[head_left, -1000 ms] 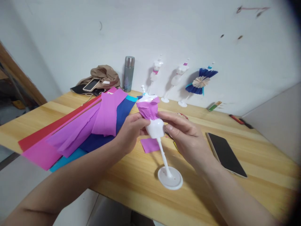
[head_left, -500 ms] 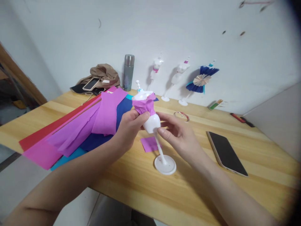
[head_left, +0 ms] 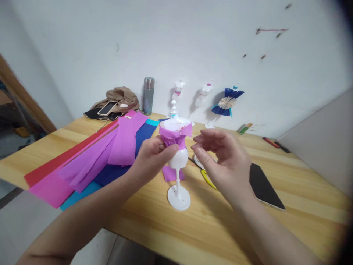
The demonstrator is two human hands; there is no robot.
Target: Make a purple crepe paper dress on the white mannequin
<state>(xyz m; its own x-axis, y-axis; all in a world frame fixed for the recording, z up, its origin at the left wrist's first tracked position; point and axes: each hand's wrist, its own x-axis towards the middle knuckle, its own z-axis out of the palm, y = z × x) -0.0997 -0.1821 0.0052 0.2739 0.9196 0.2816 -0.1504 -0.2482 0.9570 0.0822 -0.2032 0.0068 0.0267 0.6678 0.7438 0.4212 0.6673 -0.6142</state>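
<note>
A small white mannequin (head_left: 178,159) stands upright on its round base, with a strip of purple crepe paper (head_left: 176,135) wrapped about its chest and waist. My left hand (head_left: 154,152) grips it at the waist, thumb pressed on the paper in front and fingers behind. Just to the right, my right hand (head_left: 220,158) is apart from the mannequin, fingers curved and spread, with nothing seen in it. Behind the stem lies a small purple paper piece (head_left: 169,174). Yellow-handled scissors (head_left: 207,179) lie partly hidden behind my right hand.
Coloured paper sheets (head_left: 127,140) are stacked on the left. At the back are a brown cloth bag (head_left: 124,98), a phone (head_left: 107,108), a thermos (head_left: 149,96) and several mannequins, one in a blue paper dress (head_left: 227,103). A black tablet or phone (head_left: 264,187) lies at right.
My right hand has come off the mannequin and moved right, opening a gap. The mannequin has gone from leaning to upright, still in my left hand. The scissors have come into sight.
</note>
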